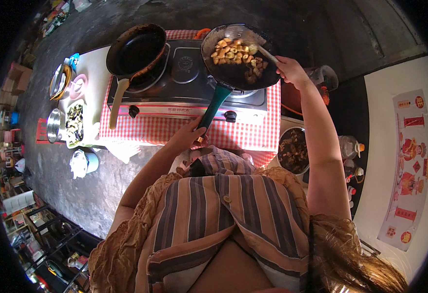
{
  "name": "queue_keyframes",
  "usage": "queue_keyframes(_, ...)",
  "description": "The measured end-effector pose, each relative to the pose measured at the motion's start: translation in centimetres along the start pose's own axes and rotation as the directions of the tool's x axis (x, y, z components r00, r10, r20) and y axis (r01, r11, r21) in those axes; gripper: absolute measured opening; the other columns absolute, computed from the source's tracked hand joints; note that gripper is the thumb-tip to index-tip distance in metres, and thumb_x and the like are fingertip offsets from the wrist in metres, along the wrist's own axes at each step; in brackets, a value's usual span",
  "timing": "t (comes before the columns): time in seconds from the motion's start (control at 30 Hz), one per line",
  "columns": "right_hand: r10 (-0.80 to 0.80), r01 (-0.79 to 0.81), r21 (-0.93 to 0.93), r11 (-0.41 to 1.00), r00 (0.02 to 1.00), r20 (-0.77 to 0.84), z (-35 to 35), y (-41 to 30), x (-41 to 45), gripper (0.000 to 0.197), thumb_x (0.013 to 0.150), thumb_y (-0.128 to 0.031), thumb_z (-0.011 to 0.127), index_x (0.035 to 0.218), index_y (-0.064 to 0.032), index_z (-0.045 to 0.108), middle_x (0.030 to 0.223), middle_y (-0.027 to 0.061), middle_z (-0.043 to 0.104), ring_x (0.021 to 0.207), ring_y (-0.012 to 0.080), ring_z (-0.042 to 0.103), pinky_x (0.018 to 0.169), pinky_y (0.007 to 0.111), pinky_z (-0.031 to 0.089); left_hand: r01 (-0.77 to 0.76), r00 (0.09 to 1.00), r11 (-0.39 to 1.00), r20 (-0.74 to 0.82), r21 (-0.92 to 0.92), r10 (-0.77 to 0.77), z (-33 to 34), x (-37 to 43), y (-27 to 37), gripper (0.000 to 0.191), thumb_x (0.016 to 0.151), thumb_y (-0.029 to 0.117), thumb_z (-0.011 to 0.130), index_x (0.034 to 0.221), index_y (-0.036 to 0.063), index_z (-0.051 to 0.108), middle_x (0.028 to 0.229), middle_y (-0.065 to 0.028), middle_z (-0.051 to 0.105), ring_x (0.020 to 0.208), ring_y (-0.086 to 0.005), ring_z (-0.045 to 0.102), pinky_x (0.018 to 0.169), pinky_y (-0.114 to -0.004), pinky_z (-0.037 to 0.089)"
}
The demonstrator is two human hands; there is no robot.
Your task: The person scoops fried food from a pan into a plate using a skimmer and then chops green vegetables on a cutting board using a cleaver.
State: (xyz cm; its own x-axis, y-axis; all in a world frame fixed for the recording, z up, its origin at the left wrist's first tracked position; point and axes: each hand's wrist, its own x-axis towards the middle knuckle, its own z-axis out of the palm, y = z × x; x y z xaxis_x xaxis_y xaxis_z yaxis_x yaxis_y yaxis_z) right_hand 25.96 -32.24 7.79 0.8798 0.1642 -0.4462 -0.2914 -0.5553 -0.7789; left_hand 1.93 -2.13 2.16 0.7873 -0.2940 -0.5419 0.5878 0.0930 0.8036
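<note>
My left hand [195, 132] is closed around the green handle [216, 106] of a dark wok [241, 78], which sits over the right burner of a two-burner gas stove [185, 66]. Golden-brown chunks of food [234, 51] lie in the wok. In my right hand [288, 69] is the handle of a metal spatula [268, 54], whose blurred head is at the far side of the wok. A second frying pan [137, 51], dark inside with a beige handle, rests over the left burner.
Left of the stove, a white table bears a tray of chopped food [75, 124], a metal bowl [54, 125] and a pink bowl [78, 87]. A pot of dark food [293, 150] stands near my right arm, with plastic bottles [350, 146] beyond. A blue bin [91, 162] is on the floor.
</note>
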Motion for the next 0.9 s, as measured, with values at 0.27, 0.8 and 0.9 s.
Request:
queue_keyframes(0.27, -0.591, 0.430, -0.813, 0.394, 0.795, 0.135, -0.4, -1.2, -9.9, 0.037, 0.083, -0.014, 0.050, 0.120, -0.0164, 0.048, 0.096, 0.0157, 0.056, 0.085, 0.0314, 0.055, 0.075, 0.037, 0.045, 0.006, 1.000, 1.000, -0.006, 0.020, -0.006, -0.1, 0.0, -0.2, 0.047, 0.089, 0.012, 0.046, 0.133, 0.0149, 0.031, 0.083, -0.0070, 0.054, 0.076, -0.0149, 0.056, 0.065, -0.028, 0.049)
queue_keyframes(0.8, -0.401, 0.160, -0.913, 0.375, 0.916, -0.004, -3.9, -3.2, -17.1, 0.034, 0.083, -0.011, 0.050, 0.116, -0.0160, 0.050, 0.092, 0.0093, 0.056, 0.083, 0.0287, 0.057, 0.071, 0.038, 0.046, -0.014, 1.000, 0.995, -0.016, 0.100, 0.016, -0.2, -0.1, -0.4, 0.052, 0.089, 0.015, 0.046, 0.136, 0.0178, 0.026, 0.078, -0.0049, 0.056, 0.071, -0.0128, 0.057, 0.062, -0.026, 0.046)
queue_keyframes(0.9, -0.557, 0.216, -0.939, 0.269, 0.830, 0.031, -2.5, 0.0, -12.6, 0.035, 0.084, -0.013, 0.049, 0.119, -0.0136, 0.047, 0.099, 0.0095, 0.056, 0.088, 0.0295, 0.056, 0.072, 0.039, 0.047, -0.015, 1.000, 0.993, -0.007, 0.120, 0.016, 0.1, -0.1, 0.2, 0.051, 0.089, 0.015, 0.047, 0.136, 0.0159, 0.027, 0.079, -0.0052, 0.056, 0.072, -0.0135, 0.057, 0.064, -0.027, 0.047)
